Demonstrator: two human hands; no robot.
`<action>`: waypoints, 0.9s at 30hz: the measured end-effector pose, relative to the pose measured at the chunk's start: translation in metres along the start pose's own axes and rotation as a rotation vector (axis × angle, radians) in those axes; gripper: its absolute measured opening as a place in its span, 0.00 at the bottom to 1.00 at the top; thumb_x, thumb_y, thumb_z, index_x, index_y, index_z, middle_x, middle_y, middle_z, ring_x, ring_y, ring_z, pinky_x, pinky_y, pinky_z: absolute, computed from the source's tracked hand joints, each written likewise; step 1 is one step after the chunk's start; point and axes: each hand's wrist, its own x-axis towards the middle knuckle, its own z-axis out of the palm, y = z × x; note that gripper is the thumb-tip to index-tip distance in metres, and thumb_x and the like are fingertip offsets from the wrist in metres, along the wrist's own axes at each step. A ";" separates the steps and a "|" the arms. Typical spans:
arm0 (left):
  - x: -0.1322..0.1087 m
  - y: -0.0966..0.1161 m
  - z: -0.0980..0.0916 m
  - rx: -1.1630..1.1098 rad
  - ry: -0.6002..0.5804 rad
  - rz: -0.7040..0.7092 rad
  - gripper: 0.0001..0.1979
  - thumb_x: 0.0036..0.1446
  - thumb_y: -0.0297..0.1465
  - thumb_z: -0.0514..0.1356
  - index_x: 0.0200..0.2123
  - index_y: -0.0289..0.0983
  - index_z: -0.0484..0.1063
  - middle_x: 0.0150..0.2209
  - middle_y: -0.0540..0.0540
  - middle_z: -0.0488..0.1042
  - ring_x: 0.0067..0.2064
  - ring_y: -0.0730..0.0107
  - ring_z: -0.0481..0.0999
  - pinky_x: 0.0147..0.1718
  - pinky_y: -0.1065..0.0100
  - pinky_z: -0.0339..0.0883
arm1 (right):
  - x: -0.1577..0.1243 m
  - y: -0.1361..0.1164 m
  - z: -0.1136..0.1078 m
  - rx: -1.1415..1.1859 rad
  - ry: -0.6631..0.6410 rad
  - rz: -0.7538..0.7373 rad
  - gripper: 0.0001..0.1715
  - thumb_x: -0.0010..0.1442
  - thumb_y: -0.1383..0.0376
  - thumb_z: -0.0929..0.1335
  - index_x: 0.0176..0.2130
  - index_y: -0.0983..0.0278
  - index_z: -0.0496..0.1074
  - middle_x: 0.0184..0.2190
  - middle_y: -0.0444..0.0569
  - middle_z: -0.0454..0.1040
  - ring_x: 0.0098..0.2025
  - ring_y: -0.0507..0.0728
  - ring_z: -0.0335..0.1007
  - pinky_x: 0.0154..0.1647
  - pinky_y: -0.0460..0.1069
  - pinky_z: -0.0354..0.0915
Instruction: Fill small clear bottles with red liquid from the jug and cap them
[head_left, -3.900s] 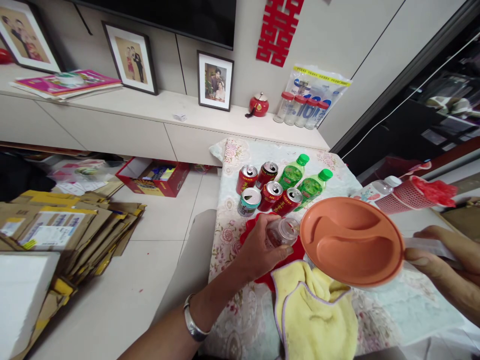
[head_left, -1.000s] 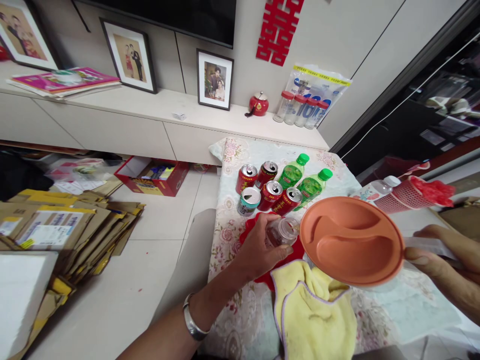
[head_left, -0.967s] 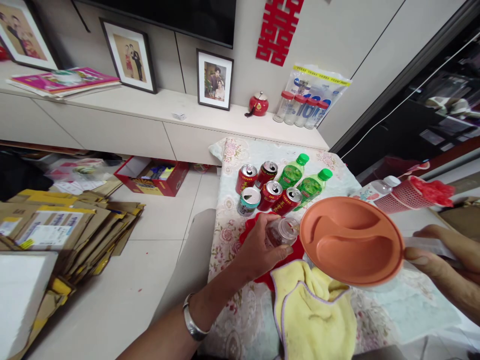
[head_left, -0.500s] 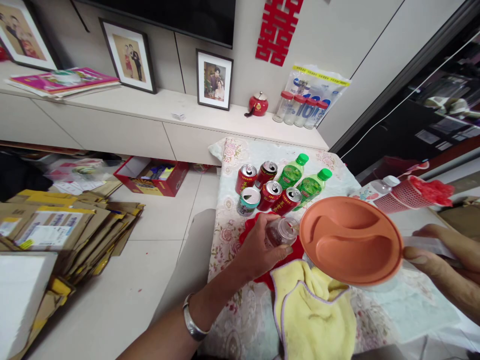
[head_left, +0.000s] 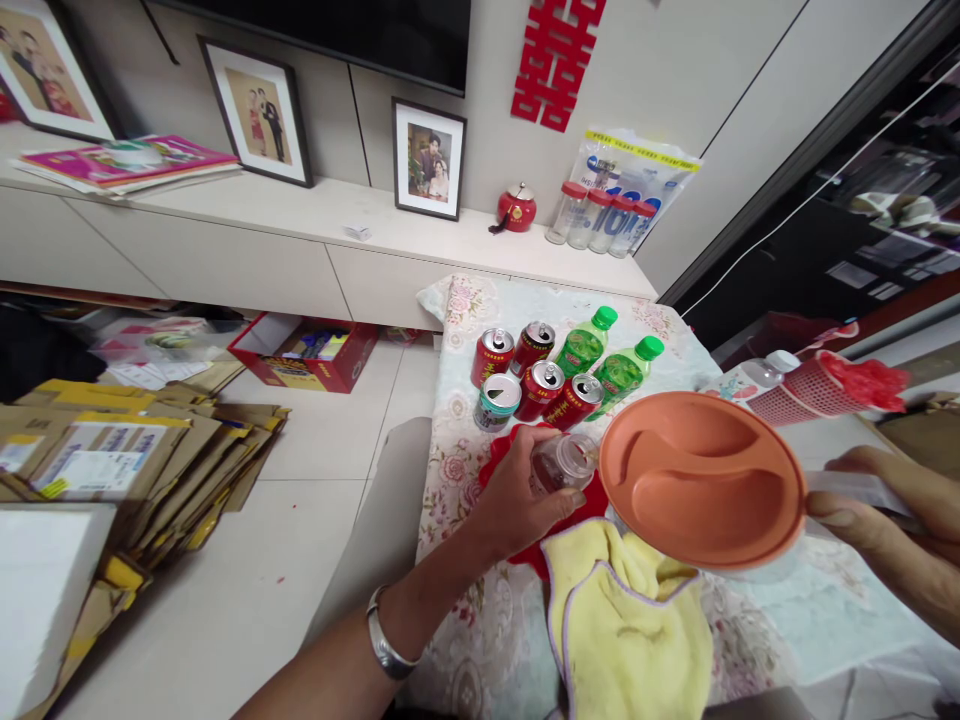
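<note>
**Jar (head_left: 553, 470) in the left hand (head_left: 517, 495), jug (head_left: 757, 572) in the right (head_left: 877, 510)**

The left hand's fingers wrap a small clear jar just right of the middle of the frame, hiding much of its side; what is inside is hard to make out. The right hand, cut off by the right edge, grasps the jug's clear handle (head_left: 862, 490); some of its fingers are out of sight. The orange lid (head_left: 709, 485) covers nearly all of the jug, and its left edge sits right beside the jar's mouth. Whether the two touch cannot be told.

A red mat (head_left: 496, 458) is mostly hidden below the jar. A yellow towel (head_left: 637, 640) runs out of the bottom edge.

The bench (head_left: 461, 400) wears a pale flowered cloth (head_left: 457, 470). Red cans (head_left: 541, 395), a teal can (head_left: 496, 405) and two green-capped bottles (head_left: 583, 350) stand beyond the jar, the nearer bottle partly behind the lid.

Across the top runs a low cabinet (head_left: 262, 255) with photo frames (head_left: 259, 115), the leftmost cut off, under a dark screen (head_left: 352, 35) cropped by the upper edge. Flattened cardboard (head_left: 127, 440) piles up on the tiled floor (head_left: 322, 440) at lower left. The dark shelving (head_left: 847, 240) at upper right is blurred.
</note>
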 end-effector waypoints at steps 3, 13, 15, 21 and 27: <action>0.000 0.001 0.000 -0.011 -0.004 0.002 0.29 0.53 0.31 0.72 0.56 0.42 0.64 0.54 0.41 0.76 0.55 0.54 0.78 0.57 0.50 0.73 | -0.001 0.001 0.002 -0.003 -0.002 0.011 0.16 0.71 0.49 0.70 0.41 0.58 0.74 0.18 0.36 0.58 0.15 0.47 0.55 0.17 0.45 0.51; 0.000 -0.002 0.000 0.009 0.002 0.010 0.30 0.53 0.29 0.71 0.56 0.41 0.64 0.55 0.40 0.76 0.56 0.52 0.78 0.59 0.48 0.71 | 0.001 0.000 -0.001 0.003 -0.002 -0.026 0.17 0.71 0.48 0.70 0.40 0.59 0.74 0.19 0.36 0.57 0.16 0.47 0.54 0.17 0.44 0.52; 0.001 -0.002 0.000 0.005 0.001 0.015 0.30 0.53 0.29 0.71 0.56 0.41 0.64 0.55 0.41 0.76 0.56 0.53 0.78 0.59 0.49 0.72 | 0.001 0.000 0.000 -0.002 -0.001 -0.016 0.17 0.71 0.48 0.70 0.40 0.58 0.74 0.19 0.36 0.57 0.16 0.47 0.54 0.17 0.45 0.51; 0.000 -0.002 0.000 0.014 0.005 0.005 0.30 0.52 0.28 0.72 0.56 0.42 0.64 0.55 0.41 0.77 0.56 0.52 0.78 0.59 0.49 0.72 | 0.002 -0.001 -0.001 -0.001 -0.015 -0.007 0.16 0.72 0.49 0.69 0.40 0.57 0.74 0.18 0.36 0.57 0.14 0.48 0.54 0.16 0.45 0.51; 0.000 -0.001 0.000 -0.008 -0.004 0.008 0.30 0.52 0.30 0.71 0.56 0.41 0.64 0.54 0.40 0.77 0.56 0.51 0.78 0.59 0.46 0.71 | 0.005 -0.004 -0.001 -0.005 -0.012 -0.031 0.16 0.72 0.49 0.69 0.40 0.58 0.73 0.18 0.35 0.56 0.14 0.47 0.53 0.16 0.44 0.51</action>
